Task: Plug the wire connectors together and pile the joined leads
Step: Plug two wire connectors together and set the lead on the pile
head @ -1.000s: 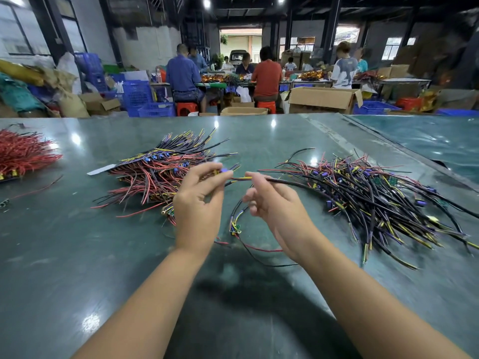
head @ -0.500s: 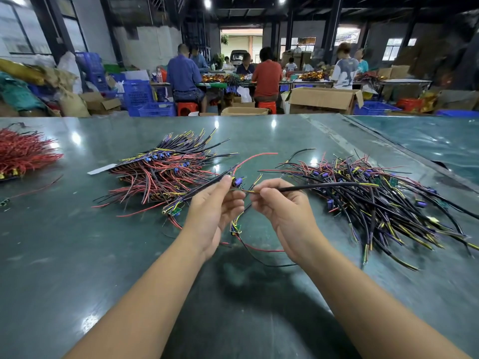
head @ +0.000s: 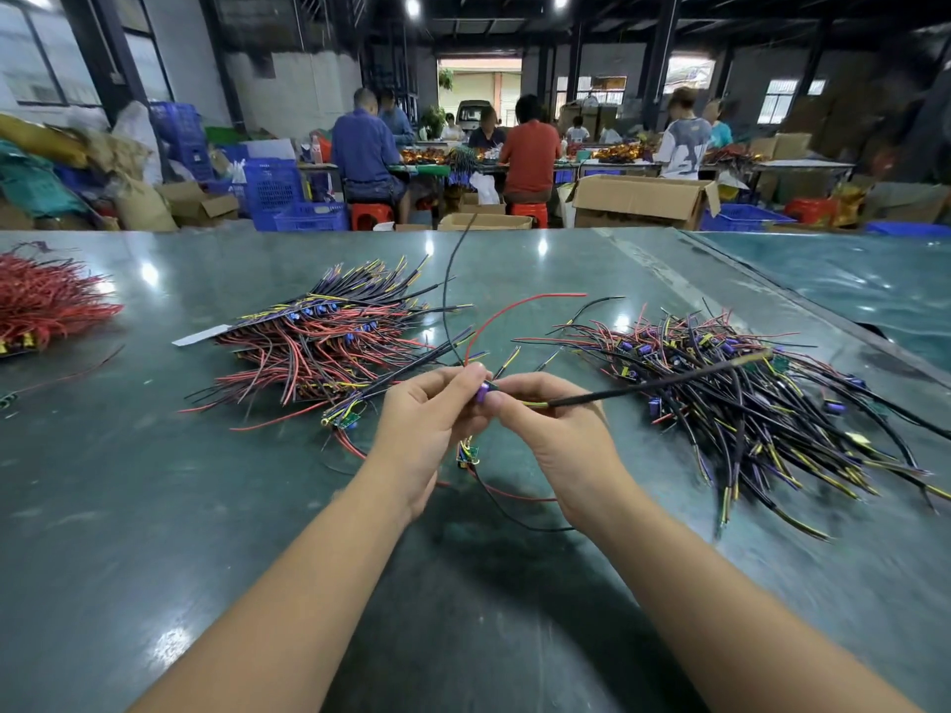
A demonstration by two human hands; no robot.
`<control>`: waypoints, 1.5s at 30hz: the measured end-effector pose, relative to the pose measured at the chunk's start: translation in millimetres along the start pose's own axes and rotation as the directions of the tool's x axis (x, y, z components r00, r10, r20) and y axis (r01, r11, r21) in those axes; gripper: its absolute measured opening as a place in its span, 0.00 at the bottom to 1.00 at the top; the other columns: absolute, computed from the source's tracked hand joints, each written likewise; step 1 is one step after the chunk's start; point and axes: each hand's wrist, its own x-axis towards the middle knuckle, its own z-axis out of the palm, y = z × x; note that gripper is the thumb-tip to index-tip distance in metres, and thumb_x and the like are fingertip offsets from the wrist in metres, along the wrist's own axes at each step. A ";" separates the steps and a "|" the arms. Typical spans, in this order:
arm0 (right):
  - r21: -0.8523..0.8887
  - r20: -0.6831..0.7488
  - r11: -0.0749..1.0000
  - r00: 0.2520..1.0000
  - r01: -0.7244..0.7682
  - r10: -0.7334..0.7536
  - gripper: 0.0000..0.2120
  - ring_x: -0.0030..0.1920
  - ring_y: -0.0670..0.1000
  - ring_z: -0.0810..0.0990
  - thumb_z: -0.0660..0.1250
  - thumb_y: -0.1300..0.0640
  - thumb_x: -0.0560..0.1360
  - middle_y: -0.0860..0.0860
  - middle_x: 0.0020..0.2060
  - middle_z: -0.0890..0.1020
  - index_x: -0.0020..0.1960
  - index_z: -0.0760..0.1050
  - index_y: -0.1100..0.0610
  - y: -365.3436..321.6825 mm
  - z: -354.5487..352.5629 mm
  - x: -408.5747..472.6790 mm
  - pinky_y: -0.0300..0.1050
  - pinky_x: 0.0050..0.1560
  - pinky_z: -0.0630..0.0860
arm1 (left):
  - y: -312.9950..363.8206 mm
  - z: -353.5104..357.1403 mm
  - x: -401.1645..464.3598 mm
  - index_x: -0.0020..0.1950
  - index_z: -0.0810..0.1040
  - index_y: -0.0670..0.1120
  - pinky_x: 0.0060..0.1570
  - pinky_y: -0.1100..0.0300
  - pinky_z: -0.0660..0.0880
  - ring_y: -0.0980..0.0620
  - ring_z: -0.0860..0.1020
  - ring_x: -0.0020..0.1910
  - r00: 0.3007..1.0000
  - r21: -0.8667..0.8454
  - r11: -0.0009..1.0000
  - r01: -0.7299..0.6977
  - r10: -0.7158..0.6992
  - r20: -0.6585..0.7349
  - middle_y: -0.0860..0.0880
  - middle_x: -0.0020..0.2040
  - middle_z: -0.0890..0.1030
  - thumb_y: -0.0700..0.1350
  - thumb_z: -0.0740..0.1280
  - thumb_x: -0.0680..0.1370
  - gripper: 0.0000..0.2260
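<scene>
Above the green table (head: 154, 532), my left hand (head: 429, 424) pinches a lead with a small purple connector (head: 483, 392); its red wire (head: 514, 308) and black wire (head: 446, 301) arc upward. Fingertip to fingertip with it, my right hand (head: 556, 434) pinches a black sleeved lead (head: 658, 384) that stretches to the right. The two ends meet at the purple connector. A pile of red and black leads (head: 319, 347) lies to the left. A second pile of black, yellow and purple leads (head: 746, 403) lies to the right.
A bundle of red wires (head: 46, 301) lies at the table's far left. Loose leads with a small green board (head: 468, 455) sit under my hands. Beyond the table, seated people work at benches among cardboard boxes (head: 643, 200) and blue crates (head: 288, 198).
My hands have closed together, so the two lead ends now touch at the purple connector. The left lead's red and black wires have swung upward.
</scene>
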 end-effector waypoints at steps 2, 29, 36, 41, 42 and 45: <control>0.014 0.011 1.000 1.000 -0.010 0.010 0.06 0.39 0.45 0.81 0.73 0.68 0.69 0.52 0.38 0.85 0.46 0.81 0.62 0.3 1.3 -0.5 0.34 0.43 0.76 | 0.0 0.0 -0.9 0.38 0.83 0.42 0.39 0.64 0.78 0.56 0.77 0.33 1.000 0.072 0.997 -0.025 0.025 -0.003 0.48 0.33 0.81 0.41 0.66 0.78 0.10; 0.210 0.159 0.966 0.980 -0.148 0.116 0.07 0.41 0.46 0.82 0.72 0.56 0.63 0.53 0.39 0.85 0.40 0.85 0.57 2.2 -1.9 -4.6 0.38 0.51 0.78 | 10.9 -6.5 3.4 0.44 0.80 0.46 0.37 0.67 0.77 0.57 0.83 0.40 0.993 -0.088 0.995 -0.038 0.027 -0.118 0.50 0.40 0.85 0.46 0.58 0.82 0.13; 0.285 0.199 0.939 0.970 -0.191 0.137 0.06 0.38 0.45 0.82 0.71 0.59 0.64 0.52 0.36 0.85 0.39 0.85 0.57 3.8 -5.9 -5.1 0.36 0.47 0.79 | 23.0 -30.9 15.9 0.46 0.77 0.46 0.35 0.70 0.75 0.59 0.82 0.37 0.940 -0.283 0.948 -0.144 0.042 -0.338 0.53 0.37 0.84 0.45 0.58 0.82 0.10; 0.334 0.168 0.921 0.974 -0.200 0.151 0.06 0.37 0.45 0.82 0.71 0.60 0.64 0.52 0.35 0.85 0.39 0.85 0.58 4.5 -7.8 -4.0 0.36 0.45 0.79 | 21.5 -27.7 14.9 0.46 0.77 0.47 0.33 0.70 0.74 0.59 0.82 0.36 0.943 -0.300 0.940 -0.166 0.061 -0.328 0.54 0.37 0.84 0.46 0.58 0.82 0.11; 0.339 0.162 0.919 0.975 -0.200 0.152 0.06 0.37 0.45 0.82 0.71 0.60 0.64 0.52 0.35 0.85 0.39 0.85 0.58 4.0 -8.1 -3.8 0.35 0.45 0.78 | 21.5 -27.3 14.3 0.46 0.78 0.47 0.33 0.70 0.75 0.59 0.82 0.35 0.946 -0.305 0.939 -0.157 0.054 -0.320 0.53 0.37 0.84 0.46 0.58 0.82 0.11; 0.352 0.141 0.917 0.979 -0.190 0.149 0.06 0.36 0.45 0.82 0.71 0.61 0.64 0.52 0.35 0.85 0.39 0.85 0.58 3.4 -9.8 -3.1 0.35 0.45 0.78 | 19.8 -25.2 12.5 0.46 0.78 0.47 0.33 0.68 0.76 0.58 0.82 0.36 0.978 -0.302 0.951 -0.073 0.008 -0.209 0.52 0.38 0.84 0.48 0.61 0.80 0.09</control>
